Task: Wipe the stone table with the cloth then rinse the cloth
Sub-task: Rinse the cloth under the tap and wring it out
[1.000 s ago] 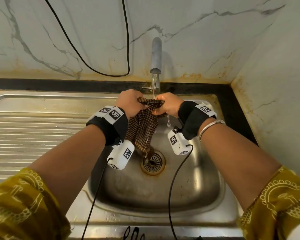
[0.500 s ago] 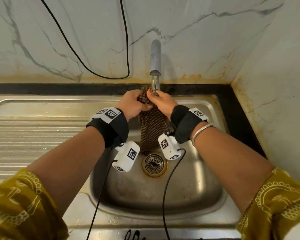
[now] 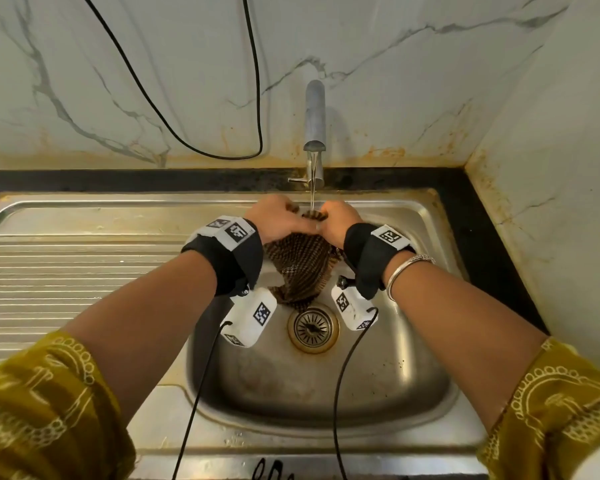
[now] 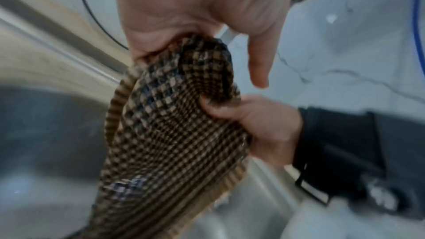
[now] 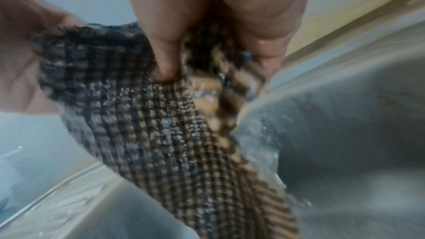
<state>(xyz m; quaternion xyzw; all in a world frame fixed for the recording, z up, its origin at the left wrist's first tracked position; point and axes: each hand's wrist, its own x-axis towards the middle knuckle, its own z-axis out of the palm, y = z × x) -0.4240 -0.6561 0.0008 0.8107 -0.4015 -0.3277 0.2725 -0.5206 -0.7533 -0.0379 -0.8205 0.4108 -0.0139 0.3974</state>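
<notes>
A brown checked cloth [image 3: 300, 268] hangs over the steel sink basin [image 3: 405, 375], bunched at its top between both hands. My left hand [image 3: 277, 218] grips the top from the left and my right hand [image 3: 334, 220] pinches it from the right. A thin stream of water from the tap [image 3: 315, 119] falls onto the bunched top. In the left wrist view the cloth [image 4: 174, 134] fans downward from my left hand [image 4: 195, 30], with the right hand's fingers curled into it. In the right wrist view the cloth [image 5: 161, 134] is wet and my right hand [image 5: 207, 30] grips it.
The drain [image 3: 313, 328] lies right under the cloth's lower end. A ribbed drainboard [image 3: 66, 271] spreads to the left. A black cable [image 3: 201, 147] loops on the marble wall behind. A black counter strip [image 3: 482, 237] and wall close in on the right.
Both hands have shifted back under the tap and drawn together on the cloth's top. The cloth now fans wider below them instead of hanging in a narrow fold.
</notes>
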